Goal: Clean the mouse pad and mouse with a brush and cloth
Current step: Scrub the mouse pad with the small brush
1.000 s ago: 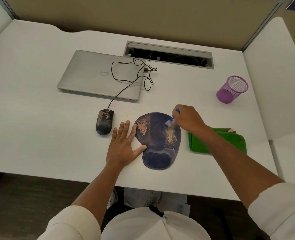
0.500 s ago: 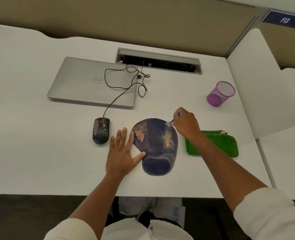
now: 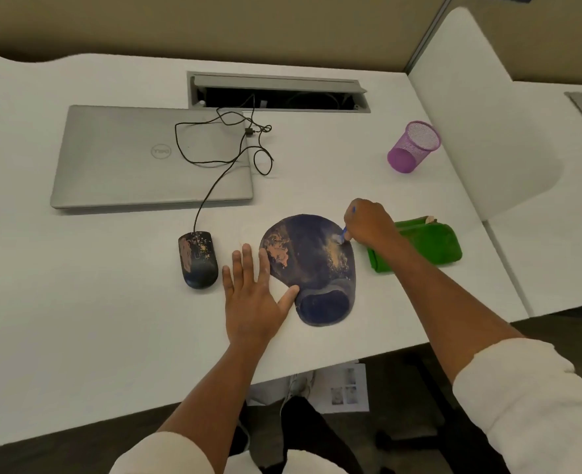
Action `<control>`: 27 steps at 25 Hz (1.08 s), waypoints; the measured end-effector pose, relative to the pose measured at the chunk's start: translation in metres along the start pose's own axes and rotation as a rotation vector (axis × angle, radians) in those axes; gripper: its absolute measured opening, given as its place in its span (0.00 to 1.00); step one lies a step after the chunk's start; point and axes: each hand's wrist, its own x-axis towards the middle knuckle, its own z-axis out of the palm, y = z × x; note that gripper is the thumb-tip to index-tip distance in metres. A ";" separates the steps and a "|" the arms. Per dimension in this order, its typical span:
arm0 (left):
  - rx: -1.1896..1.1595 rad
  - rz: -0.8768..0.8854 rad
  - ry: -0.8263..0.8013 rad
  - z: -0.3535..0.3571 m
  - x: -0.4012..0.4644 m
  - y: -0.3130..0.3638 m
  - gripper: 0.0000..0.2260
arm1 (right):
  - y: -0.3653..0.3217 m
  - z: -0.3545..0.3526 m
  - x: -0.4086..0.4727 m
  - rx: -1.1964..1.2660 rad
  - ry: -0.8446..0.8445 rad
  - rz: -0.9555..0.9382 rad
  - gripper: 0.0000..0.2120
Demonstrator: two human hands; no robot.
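Right hand closed on brush, bristles down at upper-right edge of mouse pad — remaining tan dust lies down and left of it, along pad's long axis toward wrist rest. Left hand flat, open, pinning pad's left edge. Mouse just left, untouched; cloth right on surface.

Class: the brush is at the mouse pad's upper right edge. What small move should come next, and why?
Probably drag the brush down across the pale dust streak on the mouse pad, since the right hand holds its bristles at the streak's top while the left hand steadies the pad.
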 end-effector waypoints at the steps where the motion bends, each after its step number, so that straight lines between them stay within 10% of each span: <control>1: -0.004 0.000 0.003 0.000 0.000 0.000 0.43 | 0.002 0.000 -0.001 -0.045 -0.017 0.013 0.08; 27: 0.097 -0.013 0.040 0.007 0.001 0.002 0.43 | 0.010 0.001 -0.007 0.072 -0.003 -0.352 0.09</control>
